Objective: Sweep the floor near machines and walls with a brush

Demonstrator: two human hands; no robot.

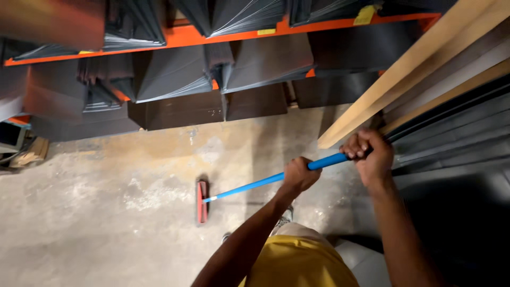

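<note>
left hand is gripping the blue broom handle mid-shaft, fist closed | right hand is clenching its top end | broom head is resting on the concrete floor, ahead-left of the hands | handle is slanting down-left; left hand nearer the head

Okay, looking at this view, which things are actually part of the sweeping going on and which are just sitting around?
In use:
- push broom, red head on the concrete floor
- blue handle, gripped by left hand and right hand

Just lying about:
- dark sheets on the orange rack
- wooden planks leaning at right
- wood scraps at far left
</note>
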